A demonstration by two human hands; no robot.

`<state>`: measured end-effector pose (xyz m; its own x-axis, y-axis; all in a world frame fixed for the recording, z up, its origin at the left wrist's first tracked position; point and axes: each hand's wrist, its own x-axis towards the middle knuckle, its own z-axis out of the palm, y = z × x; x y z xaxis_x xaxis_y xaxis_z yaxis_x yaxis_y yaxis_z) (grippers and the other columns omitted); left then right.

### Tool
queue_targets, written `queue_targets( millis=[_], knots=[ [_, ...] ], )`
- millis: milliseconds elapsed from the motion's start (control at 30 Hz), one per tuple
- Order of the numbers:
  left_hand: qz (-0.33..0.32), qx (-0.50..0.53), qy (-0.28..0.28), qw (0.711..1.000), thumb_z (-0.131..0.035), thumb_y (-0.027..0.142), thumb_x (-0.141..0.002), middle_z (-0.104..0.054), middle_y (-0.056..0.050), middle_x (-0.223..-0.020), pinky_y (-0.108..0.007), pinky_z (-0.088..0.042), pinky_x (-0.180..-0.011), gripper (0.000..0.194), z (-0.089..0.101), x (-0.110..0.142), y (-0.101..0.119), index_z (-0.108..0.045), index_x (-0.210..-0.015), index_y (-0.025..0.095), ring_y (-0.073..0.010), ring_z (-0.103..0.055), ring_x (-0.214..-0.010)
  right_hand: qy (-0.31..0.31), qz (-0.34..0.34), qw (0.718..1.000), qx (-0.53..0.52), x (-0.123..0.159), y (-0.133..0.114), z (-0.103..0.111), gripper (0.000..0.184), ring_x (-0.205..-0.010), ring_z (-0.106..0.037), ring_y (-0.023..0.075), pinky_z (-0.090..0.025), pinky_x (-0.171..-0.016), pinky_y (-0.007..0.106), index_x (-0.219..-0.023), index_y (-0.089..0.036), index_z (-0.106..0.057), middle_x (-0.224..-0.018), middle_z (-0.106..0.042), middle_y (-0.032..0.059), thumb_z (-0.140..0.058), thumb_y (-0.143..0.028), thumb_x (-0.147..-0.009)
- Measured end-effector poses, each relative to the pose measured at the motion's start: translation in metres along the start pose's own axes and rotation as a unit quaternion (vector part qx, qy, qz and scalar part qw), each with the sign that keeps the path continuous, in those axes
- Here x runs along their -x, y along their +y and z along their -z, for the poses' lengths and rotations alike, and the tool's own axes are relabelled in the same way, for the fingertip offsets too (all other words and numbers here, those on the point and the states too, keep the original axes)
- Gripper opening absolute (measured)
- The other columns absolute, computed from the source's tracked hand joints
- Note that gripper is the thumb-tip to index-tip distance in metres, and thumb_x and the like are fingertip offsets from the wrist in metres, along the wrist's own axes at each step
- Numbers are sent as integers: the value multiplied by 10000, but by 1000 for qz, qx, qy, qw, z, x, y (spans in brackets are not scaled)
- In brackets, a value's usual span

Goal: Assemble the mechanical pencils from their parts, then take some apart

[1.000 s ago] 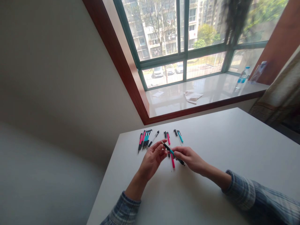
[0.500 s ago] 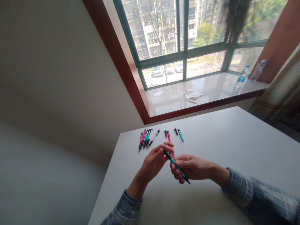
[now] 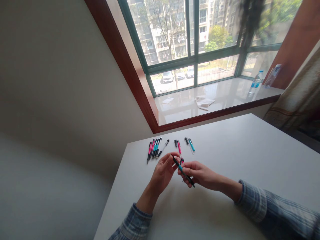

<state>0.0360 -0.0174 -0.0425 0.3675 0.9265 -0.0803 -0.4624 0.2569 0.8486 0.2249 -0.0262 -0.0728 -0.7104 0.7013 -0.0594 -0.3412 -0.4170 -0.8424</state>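
Observation:
A black and teal ballpoint pen (image 3: 180, 168) slants between my two hands above the table, its tip end up and to the left. My left hand (image 3: 161, 173) is closed around the tip end, thumb and fingers pinching there. The barrel is gripped by my right hand (image 3: 200, 172), with the rear end sticking out below the fingers. Behind my hands, a pink pen part (image 3: 182, 160) is partly hidden. Farther back lie a pink pen barrel (image 3: 179, 146) beside a black grip piece (image 3: 175, 143), and a teal pen barrel (image 3: 191, 144) beside another black piece (image 3: 186, 141).
Several pink and teal pens (image 3: 153, 148) lie side by side at the table's (image 3: 225, 143) far left. Next to them is a clear pen (image 3: 163, 147) with a black grip. On the windowsill are a cloth (image 3: 204, 102), a paper (image 3: 167, 100) and a water bottle (image 3: 255, 83).
My right hand has shifted slightly up and left with the pen, closer to my left hand. My left fingers have closed more around the tip end.

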Motion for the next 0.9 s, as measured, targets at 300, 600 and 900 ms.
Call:
queue_targets(
  millis=[300, 600, 900],
  knots=[
    [-58, 12, -8, 998, -827, 336, -811, -580, -31, -1042, -294, -501, -815, 221, 4, 1, 4, -681, -851, 175, -125, -568, -822, -25, -4, 998, -57, -1, -3, -4, 382, -604, -431, 67, -300, -566, 221, -959, -124, -676, -781, -505, -10, -774, -483, -872],
    [-32, 8, 0, 999, -762, 404, -870, -621, -68, -1092, -311, -521, -778, 346, 1, 1, 5, -718, -1148, 203, -163, -606, -867, -5, 1, 996, -91, -1, -3, -3, 348, -618, -460, 69, -315, -590, 218, -934, -144, -637, -805, -541, -7, -818, -425, -837],
    [-70, -14, 37, 997, -861, 358, -775, -563, 4, -872, -253, -495, -766, 265, 3, -1, 7, -695, -856, 169, -102, -556, -773, 11, 17, 999, -26, -4, -1, 0, 382, -607, -480, 82, -344, -613, 241, -964, -144, -654, -744, -553, -24, -842, -434, -803]
  ],
)
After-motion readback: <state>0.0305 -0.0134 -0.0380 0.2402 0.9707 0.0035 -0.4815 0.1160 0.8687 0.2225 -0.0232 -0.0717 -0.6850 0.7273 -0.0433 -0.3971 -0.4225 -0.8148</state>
